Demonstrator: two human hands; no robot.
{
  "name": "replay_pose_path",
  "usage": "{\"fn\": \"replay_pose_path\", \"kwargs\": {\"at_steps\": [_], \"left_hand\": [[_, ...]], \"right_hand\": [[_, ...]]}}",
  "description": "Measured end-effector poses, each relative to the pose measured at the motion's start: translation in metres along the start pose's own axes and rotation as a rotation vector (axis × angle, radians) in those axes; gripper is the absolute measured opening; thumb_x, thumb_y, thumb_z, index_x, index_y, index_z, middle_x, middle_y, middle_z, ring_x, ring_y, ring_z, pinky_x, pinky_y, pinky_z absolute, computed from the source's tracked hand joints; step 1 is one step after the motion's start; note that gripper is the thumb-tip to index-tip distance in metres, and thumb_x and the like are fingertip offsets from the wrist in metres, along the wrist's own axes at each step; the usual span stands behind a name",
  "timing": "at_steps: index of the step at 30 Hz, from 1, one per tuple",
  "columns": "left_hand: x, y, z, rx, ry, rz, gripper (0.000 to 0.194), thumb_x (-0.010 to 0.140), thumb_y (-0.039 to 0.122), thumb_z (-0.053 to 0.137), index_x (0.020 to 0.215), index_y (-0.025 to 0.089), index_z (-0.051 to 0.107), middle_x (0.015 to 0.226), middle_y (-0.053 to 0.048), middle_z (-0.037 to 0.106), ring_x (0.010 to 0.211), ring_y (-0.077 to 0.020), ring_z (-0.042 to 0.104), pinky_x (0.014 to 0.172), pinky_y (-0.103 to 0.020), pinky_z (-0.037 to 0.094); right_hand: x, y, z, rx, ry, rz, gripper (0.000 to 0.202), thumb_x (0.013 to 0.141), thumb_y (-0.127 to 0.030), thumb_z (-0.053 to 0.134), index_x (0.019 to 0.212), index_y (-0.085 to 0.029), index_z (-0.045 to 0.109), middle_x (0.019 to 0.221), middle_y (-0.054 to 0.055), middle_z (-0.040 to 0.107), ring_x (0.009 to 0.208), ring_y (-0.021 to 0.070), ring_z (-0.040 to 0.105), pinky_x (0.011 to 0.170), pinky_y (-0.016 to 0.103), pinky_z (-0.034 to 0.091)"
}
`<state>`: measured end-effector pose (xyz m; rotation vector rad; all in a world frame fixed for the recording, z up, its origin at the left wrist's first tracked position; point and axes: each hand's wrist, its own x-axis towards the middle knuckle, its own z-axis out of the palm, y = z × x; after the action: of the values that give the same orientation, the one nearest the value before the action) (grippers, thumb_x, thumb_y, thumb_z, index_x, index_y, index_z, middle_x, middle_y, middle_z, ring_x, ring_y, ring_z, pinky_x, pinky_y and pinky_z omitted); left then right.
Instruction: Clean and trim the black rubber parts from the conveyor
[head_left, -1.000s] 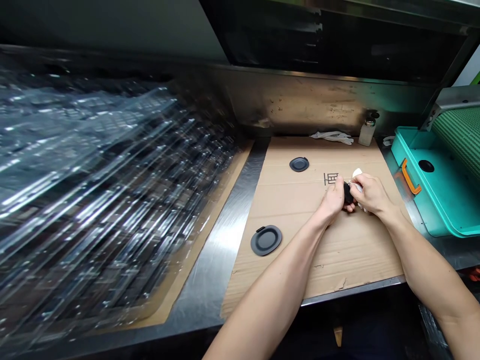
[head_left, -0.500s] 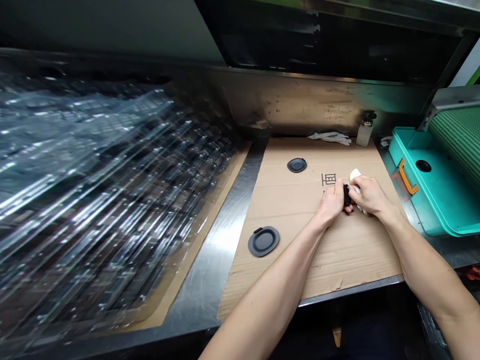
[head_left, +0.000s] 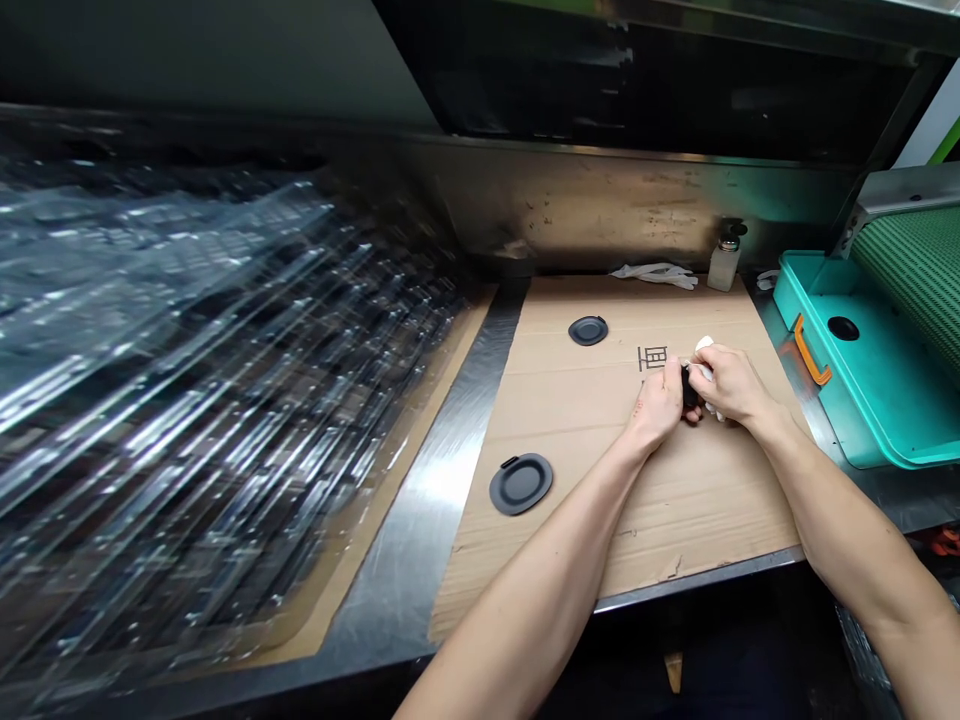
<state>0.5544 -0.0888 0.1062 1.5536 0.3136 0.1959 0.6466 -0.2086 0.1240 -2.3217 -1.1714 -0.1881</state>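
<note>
Over the right part of a cardboard sheet (head_left: 570, 400), my left hand (head_left: 661, 402) is closed round a small black part (head_left: 689, 388). My right hand (head_left: 731, 384) is closed on a white cloth (head_left: 704, 343), pressed against the black part; the fingers of both hands nearly meet. Some of the cloth hangs below my right fingers. Two dark oval pieces with a small tab lie flat on the cardboard, one (head_left: 588, 330) towards the back and a larger-looking one (head_left: 520, 484) nearer the front left.
Stacked clear plastic trays (head_left: 225, 400) fill the left side. At the back are a white glove (head_left: 658, 274) and a pump bottle (head_left: 724, 262). A teal bin (head_left: 870, 400) with an orange handle and a dark round piece (head_left: 843, 328) inside stands at right, beside a green ridged surface (head_left: 919, 260).
The whole view has shifted slightly, so things appear a little further left. Both hands keep their hold, with my right fingers moved slightly over the black part.
</note>
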Motion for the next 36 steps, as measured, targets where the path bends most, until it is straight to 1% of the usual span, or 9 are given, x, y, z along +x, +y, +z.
{"fn": "replay_pose_path", "kwargs": {"at_steps": [11, 13, 15, 18, 22, 25, 30, 33, 36], "left_hand": [[0.0, -0.002, 0.001, 0.002, -0.012, 0.013, 0.069, 0.103, 0.063, 0.03, 0.069, 0.016, 0.067, 0.053, -0.006, 0.065, 0.046, -0.0163, 0.064, 0.052, -0.025, 0.052], [0.0, -0.003, 0.001, -0.012, -0.021, 0.012, 0.068, 0.102, 0.064, 0.031, 0.071, 0.015, 0.067, 0.053, -0.006, 0.065, 0.046, -0.0165, 0.064, 0.051, -0.025, 0.053], [0.001, -0.005, 0.001, -0.023, -0.022, 0.008, 0.066, 0.103, 0.062, 0.032, 0.073, 0.015, 0.067, 0.053, -0.006, 0.064, 0.047, -0.017, 0.064, 0.051, -0.025, 0.053], [0.003, -0.007, 0.002, -0.069, -0.014, -0.021, 0.063, 0.104, 0.057, 0.031, 0.075, 0.013, 0.067, 0.053, -0.006, 0.064, 0.046, -0.0173, 0.064, 0.049, -0.026, 0.053], [0.009, 0.003, -0.004, -0.371, 0.072, -0.199, 0.06, 0.107, 0.045, 0.023, 0.081, 0.01, 0.065, 0.06, -0.01, 0.068, 0.041, -0.0148, 0.059, 0.042, -0.024, 0.047], [0.012, 0.014, -0.014, -0.644, 0.081, -0.356, 0.059, 0.108, 0.039, 0.017, 0.09, 0.007, 0.064, 0.063, -0.013, 0.069, 0.043, -0.0134, 0.058, 0.042, -0.02, 0.046], [0.012, 0.02, -0.021, -0.781, 0.081, -0.403, 0.06, 0.108, 0.042, 0.019, 0.102, 0.003, 0.064, 0.065, -0.014, 0.069, 0.046, -0.0145, 0.06, 0.044, -0.02, 0.048], [0.011, 0.019, -0.02, -0.789, 0.083, -0.395, 0.06, 0.108, 0.042, 0.019, 0.104, 0.002, 0.064, 0.065, -0.014, 0.069, 0.047, -0.015, 0.06, 0.045, -0.021, 0.049], [0.01, 0.015, -0.019, -0.783, 0.058, -0.381, 0.061, 0.108, 0.044, 0.021, 0.106, 0.003, 0.065, 0.068, -0.015, 0.07, 0.05, -0.0162, 0.062, 0.048, -0.022, 0.051]], "right_hand": [[0.0, -0.001, -0.005, 0.042, -0.046, 0.031, 0.012, 0.086, -0.021, 0.058, 0.078, -0.021, 0.066, 0.078, 0.004, 0.069, 0.072, 0.0171, 0.06, 0.07, 0.028, 0.039], [0.0, -0.001, -0.004, 0.063, -0.018, 0.028, 0.012, 0.087, -0.021, 0.057, 0.078, -0.02, 0.067, 0.08, 0.004, 0.07, 0.073, 0.0163, 0.059, 0.071, 0.027, 0.039], [0.0, -0.001, -0.004, 0.077, 0.012, 0.027, 0.013, 0.087, -0.022, 0.056, 0.079, -0.019, 0.067, 0.08, 0.004, 0.069, 0.072, 0.0154, 0.058, 0.07, 0.026, 0.039], [-0.001, -0.003, -0.005, 0.1, -0.023, 0.05, 0.013, 0.086, -0.022, 0.057, 0.077, -0.019, 0.067, 0.072, 0.002, 0.067, 0.065, 0.0138, 0.055, 0.066, 0.025, 0.036], [-0.004, -0.005, -0.013, 0.227, -0.01, 0.141, 0.017, 0.086, -0.029, 0.057, 0.076, -0.019, 0.068, 0.063, -0.001, 0.063, 0.059, 0.0121, 0.054, 0.061, 0.024, 0.036], [-0.006, -0.002, -0.023, 0.253, -0.014, 0.253, 0.021, 0.086, -0.034, 0.057, 0.079, -0.019, 0.07, 0.058, -0.002, 0.062, 0.053, 0.0122, 0.054, 0.055, 0.024, 0.036], [-0.004, 0.014, -0.039, 0.087, -0.143, 0.393, 0.023, 0.081, -0.036, 0.062, 0.069, -0.018, 0.071, 0.057, 0.0, 0.063, 0.057, 0.0147, 0.057, 0.056, 0.026, 0.036], [-0.002, 0.02, -0.036, -0.027, -0.024, 0.431, 0.037, 0.088, -0.049, 0.059, 0.079, -0.018, 0.076, 0.072, 0.005, 0.071, 0.071, 0.0192, 0.063, 0.065, 0.029, 0.042], [-0.002, 0.021, -0.023, -0.099, 0.087, 0.315, 0.047, 0.09, -0.053, 0.061, 0.118, -0.018, 0.075, 0.114, 0.012, 0.075, 0.102, 0.0261, 0.065, 0.087, 0.034, 0.047]]}}
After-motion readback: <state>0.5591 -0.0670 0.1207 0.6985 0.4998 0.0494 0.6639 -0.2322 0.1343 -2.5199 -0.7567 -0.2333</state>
